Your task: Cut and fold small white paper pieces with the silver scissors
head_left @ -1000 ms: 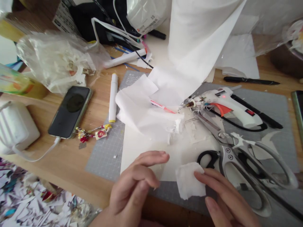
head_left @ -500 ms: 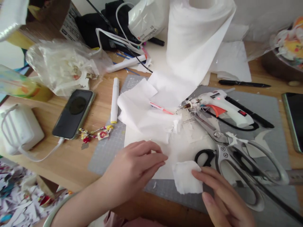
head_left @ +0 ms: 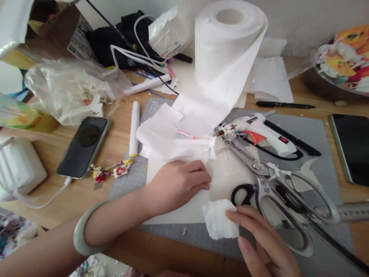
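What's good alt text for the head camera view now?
A person's right hand touches a small white scrap while the left hand is over a white sheet at a cluttered desk. Scissors and a glue gun lie to the right; a white roll stands behind.

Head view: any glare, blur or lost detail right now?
Head view: loose multicoloured paper scraps smeared at lower left; head view: pale highlights on the crinkled clear plastic bag; head view: small white square sheet bright, faint creases showing.
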Available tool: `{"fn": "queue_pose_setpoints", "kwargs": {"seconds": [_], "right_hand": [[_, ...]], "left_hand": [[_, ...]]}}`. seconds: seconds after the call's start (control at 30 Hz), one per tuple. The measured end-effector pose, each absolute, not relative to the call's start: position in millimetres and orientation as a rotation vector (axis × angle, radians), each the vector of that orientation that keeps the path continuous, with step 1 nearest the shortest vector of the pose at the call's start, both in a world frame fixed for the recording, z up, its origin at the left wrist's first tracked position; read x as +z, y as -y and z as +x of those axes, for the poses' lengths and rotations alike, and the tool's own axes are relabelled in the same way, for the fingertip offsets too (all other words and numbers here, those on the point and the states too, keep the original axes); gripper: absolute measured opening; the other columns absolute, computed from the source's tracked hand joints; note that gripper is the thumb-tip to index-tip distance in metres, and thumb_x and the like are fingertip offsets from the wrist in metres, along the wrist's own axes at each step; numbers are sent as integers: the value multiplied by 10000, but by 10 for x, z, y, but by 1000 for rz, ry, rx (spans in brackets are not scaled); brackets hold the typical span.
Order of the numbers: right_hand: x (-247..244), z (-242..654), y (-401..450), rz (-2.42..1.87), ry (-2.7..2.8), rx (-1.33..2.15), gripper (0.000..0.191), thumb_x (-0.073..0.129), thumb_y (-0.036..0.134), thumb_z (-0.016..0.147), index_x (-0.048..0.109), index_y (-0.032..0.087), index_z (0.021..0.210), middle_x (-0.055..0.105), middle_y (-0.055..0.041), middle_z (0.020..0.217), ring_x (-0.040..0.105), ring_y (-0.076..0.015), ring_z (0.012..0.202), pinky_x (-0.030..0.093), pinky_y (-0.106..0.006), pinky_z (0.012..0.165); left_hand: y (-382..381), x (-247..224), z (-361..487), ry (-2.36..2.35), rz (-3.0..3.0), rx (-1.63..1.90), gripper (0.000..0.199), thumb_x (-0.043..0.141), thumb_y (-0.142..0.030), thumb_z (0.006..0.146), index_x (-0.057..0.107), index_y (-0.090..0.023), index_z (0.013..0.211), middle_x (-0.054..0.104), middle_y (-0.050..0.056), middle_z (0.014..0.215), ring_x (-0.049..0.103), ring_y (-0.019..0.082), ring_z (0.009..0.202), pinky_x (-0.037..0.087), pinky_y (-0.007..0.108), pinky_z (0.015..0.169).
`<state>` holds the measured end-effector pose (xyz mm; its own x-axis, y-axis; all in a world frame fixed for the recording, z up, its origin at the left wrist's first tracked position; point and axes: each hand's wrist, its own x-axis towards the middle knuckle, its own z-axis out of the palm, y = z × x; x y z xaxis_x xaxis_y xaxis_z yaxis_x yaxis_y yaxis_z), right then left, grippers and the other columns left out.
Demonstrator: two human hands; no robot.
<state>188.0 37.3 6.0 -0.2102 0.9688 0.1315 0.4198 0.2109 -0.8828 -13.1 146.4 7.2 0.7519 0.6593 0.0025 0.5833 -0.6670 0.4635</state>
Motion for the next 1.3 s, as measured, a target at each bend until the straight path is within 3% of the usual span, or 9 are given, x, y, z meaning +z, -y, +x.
{"fn": "queue_pose_setpoints", "kwargs": {"seconds": [0.47, 0.63, 0.83, 1.07, 1.3], "right_hand": [[44, 1864, -402, -1290, 1802, 903, 392, 453, 87, 797, 510, 199, 1168, 571, -48, 1068, 532, -133, 1009, 437, -173, 879], [44, 1853, -396, -1288, 1806, 893, 384, 456, 94, 796, 512, 199, 1162, 578, -54, 1064, 541, -144, 1000, 450, -192, 865], [71, 1855, -399, -1301, 1801, 889, 380, 448, 91, 801, 509, 201, 1159, 572, -56, 1067, 533, -145, 1008, 454, -194, 859], [67, 1852, -384, -1312, 1797, 893, 355, 444, 89, 798, 520, 190, 1130, 576, -56, 1057, 536, -138, 1002, 453, -189, 862], [36, 1861, -399, -1282, 1817, 877, 359, 462, 99, 786, 534, 182, 1128, 598, -68, 1033, 565, -159, 972, 482, -221, 828]], "left_hand": [[-1391, 37, -59, -798, 2823, 88, 210, 319, -123, 854, 515, -107, 929, 536, 132, 1015, 511, 202, 824, 462, 336, 702], [-1463, 69, -104, -925, 2498, 293, 180, 341, -149, 865, 519, -131, 844, 552, 90, 931, 514, 150, 764, 452, 281, 695], [-1497, 65, -114, -795, 2449, 237, 203, 381, -243, 892, 567, -185, 835, 576, 34, 963, 531, 125, 794, 425, 277, 749], [-1342, 48, -29, -905, 2806, 88, 177, 395, -155, 853, 562, -140, 909, 496, 96, 1177, 475, 196, 857, 441, 328, 683], [-1347, -2, -13, -892, 2832, 121, 212, 373, -132, 850, 559, -100, 947, 501, 127, 1151, 459, 222, 911, 448, 358, 738]]}}
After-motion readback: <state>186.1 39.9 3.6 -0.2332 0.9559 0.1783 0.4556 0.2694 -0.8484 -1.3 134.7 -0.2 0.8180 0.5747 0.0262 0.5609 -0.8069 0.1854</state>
